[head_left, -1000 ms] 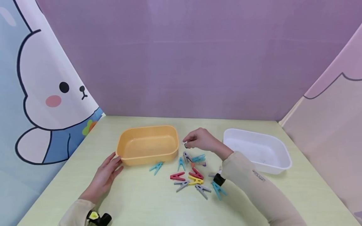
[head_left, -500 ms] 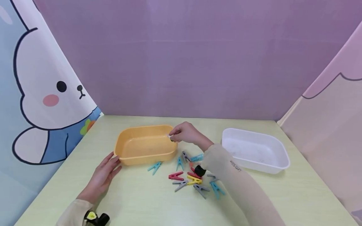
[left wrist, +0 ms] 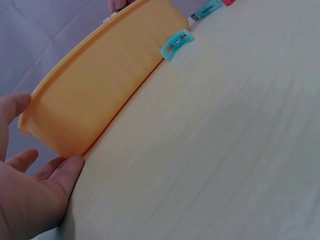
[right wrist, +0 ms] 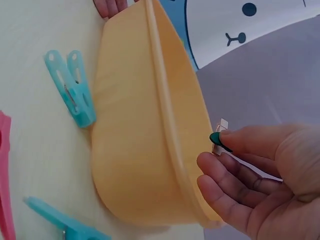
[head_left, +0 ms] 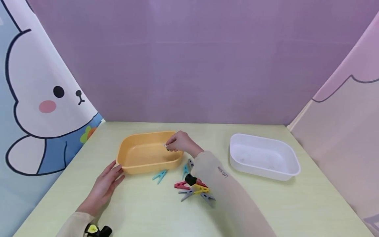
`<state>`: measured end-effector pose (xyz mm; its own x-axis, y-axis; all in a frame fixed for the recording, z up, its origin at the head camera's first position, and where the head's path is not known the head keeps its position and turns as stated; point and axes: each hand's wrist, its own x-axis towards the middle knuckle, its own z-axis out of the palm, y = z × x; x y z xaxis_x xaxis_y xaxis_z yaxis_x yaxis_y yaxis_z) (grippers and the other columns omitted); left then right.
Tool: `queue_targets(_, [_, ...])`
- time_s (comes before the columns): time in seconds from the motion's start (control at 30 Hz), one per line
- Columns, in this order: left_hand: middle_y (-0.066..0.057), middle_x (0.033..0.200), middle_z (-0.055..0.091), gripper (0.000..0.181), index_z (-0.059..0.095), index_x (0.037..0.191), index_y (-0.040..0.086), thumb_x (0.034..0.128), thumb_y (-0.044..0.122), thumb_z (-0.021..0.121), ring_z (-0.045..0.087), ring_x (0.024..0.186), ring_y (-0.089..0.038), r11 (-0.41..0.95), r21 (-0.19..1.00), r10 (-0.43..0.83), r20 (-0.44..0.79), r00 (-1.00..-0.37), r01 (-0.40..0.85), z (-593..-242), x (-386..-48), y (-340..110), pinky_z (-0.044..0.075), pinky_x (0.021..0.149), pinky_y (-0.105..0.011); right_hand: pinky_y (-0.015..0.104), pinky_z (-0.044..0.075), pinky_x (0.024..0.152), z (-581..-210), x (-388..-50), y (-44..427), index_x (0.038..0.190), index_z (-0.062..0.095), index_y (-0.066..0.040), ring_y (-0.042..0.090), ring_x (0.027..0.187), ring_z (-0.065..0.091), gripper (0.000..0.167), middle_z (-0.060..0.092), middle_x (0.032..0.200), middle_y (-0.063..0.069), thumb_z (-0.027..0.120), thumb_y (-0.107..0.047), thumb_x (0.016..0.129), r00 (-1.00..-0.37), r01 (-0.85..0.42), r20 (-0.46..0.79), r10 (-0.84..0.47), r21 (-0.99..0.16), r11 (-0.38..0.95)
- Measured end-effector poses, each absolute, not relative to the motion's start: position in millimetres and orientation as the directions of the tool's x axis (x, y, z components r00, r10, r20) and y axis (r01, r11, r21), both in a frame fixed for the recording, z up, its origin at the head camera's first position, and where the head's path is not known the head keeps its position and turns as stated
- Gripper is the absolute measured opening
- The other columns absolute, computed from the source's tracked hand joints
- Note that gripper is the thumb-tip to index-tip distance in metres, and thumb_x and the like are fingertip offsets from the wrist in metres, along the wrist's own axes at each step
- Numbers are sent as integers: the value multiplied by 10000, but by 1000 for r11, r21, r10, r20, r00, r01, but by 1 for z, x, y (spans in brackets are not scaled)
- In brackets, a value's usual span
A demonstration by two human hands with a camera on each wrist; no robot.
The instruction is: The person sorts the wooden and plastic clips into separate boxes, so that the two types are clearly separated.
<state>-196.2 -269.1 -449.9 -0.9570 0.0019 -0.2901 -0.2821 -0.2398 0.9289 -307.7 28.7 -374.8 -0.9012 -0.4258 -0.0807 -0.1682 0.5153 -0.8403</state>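
Note:
My right hand (head_left: pixel 181 144) is over the right part of a yellow-orange plastic basin (head_left: pixel 152 167). Between thumb and fingertips it pinches a small pale piece (right wrist: pixel 223 124), whose kind I cannot make out; a dark green oval shows at the thumb tip. My left hand (head_left: pixel 105 186) touches the basin's near left corner with fingers extended, some at the rim and some low by the table. A blue clothespin (head_left: pixel 160 176) lies against the basin's front wall. More clothespins, such as a red one (head_left: pixel 182 185) and a yellow one (head_left: pixel 202 189), lie in a loose group, partly hidden by my right sleeve.
A white plastic basin (head_left: pixel 263 172) stands on the right side of the pale table (head_left: pixel 139 210). Behind the table rises a purple backdrop (head_left: pixel 189 65), with a printed cartoon sheet (head_left: pixel 38 85) at the left.
My right hand has moved left with the small pale piece, from beside the yellow basin to over it. The left hand stays at the basin's corner. The whole view has shifted slightly.

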Motion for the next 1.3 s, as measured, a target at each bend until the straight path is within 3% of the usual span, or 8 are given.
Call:
queue_targets(0.17, [-104,1654,81,820,6,1610,191,1025,368,554,556,1038,86,-234,928,-5,-300,-954,-290,-449,-194,-270,410,1066,-242,359,607,721,-384,-308,15,963,779,-8,326,844,709,92,732,811,55,723,-54,907,-899,-209,-77,-431,-789,578])
queue_targets(0.33, [-100,1656,85,825,11,1610,192,1021,376,559,554,1046,83,-231,928,-11,-301,-953,-291,-450,-194,-271,406,1068,-246,211,549,599,-388,-305,7,934,783,2,218,712,699,77,730,767,50,744,-8,869,-905,-249,-56,-423,-735,631])
queue_targets(0.47, [-97,1658,86,816,14,1610,200,1023,368,556,563,1029,91,-242,924,-15,-308,-951,-296,-450,-195,-270,412,1063,-240,174,529,623,-387,-303,4,949,780,18,129,680,663,119,746,841,65,752,13,834,-906,-273,-44,-422,-700,659])
queue_targets(0.77, [-108,1655,85,806,7,1609,185,1032,360,542,558,1030,87,-225,928,-16,-307,-952,-295,-451,-197,-268,413,1065,-245,175,530,667,-386,-302,5,1021,772,11,140,738,684,177,750,977,75,714,19,855,-909,-275,-54,-413,-666,693])
queue_targets(0.97, [-89,1659,85,803,6,1609,202,1032,371,538,525,1119,44,-217,927,-18,-317,-948,-306,-451,-198,-267,389,1084,-260,223,573,635,-388,-304,6,1045,755,34,200,746,713,174,744,868,75,718,3,878,-909,-219,-76,-409,-749,625])
queue_targets(1.1, [-79,1661,89,798,9,1610,211,1033,376,535,488,1200,1,-210,927,-20,-323,-946,-312,-451,-198,-267,385,1087,-264,299,607,685,-387,-304,6,1078,738,51,278,799,715,189,732,828,78,710,-5,899,-902,-190,-86,-422,-800,569])
queue_targets(1.3, [-88,1655,94,807,12,1610,205,1028,370,546,534,1087,60,-228,924,-18,-318,-948,-306,-450,-199,-265,394,1082,-251,318,613,708,-382,-303,10,1082,735,47,307,846,717,192,729,821,73,711,-13,901,-897,-191,-75,-436,-824,533])
